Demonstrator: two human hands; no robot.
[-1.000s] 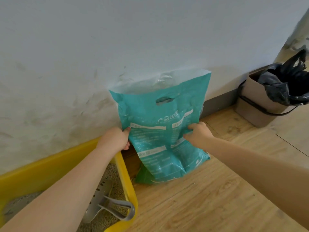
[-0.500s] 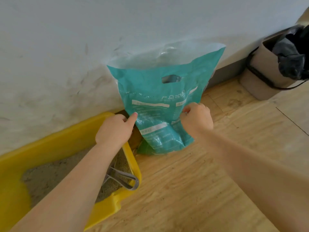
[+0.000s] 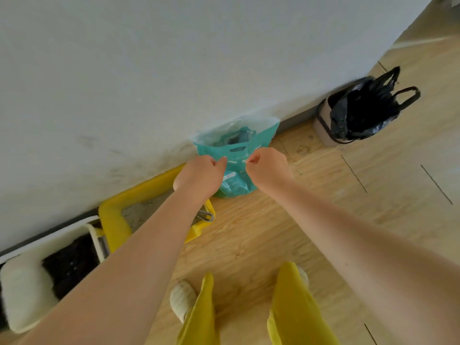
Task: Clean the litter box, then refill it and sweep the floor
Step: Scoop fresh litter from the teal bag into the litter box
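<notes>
A teal litter bag (image 3: 236, 150) with a cut-out handle leans against the white wall, its mouth open at the top. My left hand (image 3: 200, 176) and my right hand (image 3: 268, 168) both pinch the bag's front face, fingers closed on the plastic. Left of the bag stands the yellow litter box (image 3: 112, 215) with grey litter inside. A grey scoop handle (image 3: 205, 216) sticks out over its right corner, mostly hidden under my left forearm.
A beige bin (image 3: 323, 125) lined with a black bag (image 3: 363, 108) stands by the wall at the right. A white container with dark contents (image 3: 67, 265) sits left of the litter box. My yellow trousers and white slippers (image 3: 183, 298) are on the wooden floor below.
The view has risen and pulled back, so the bag looks smaller and farther. Both hands have moved closer together on the bag's front. My legs and the white container have come into view.
</notes>
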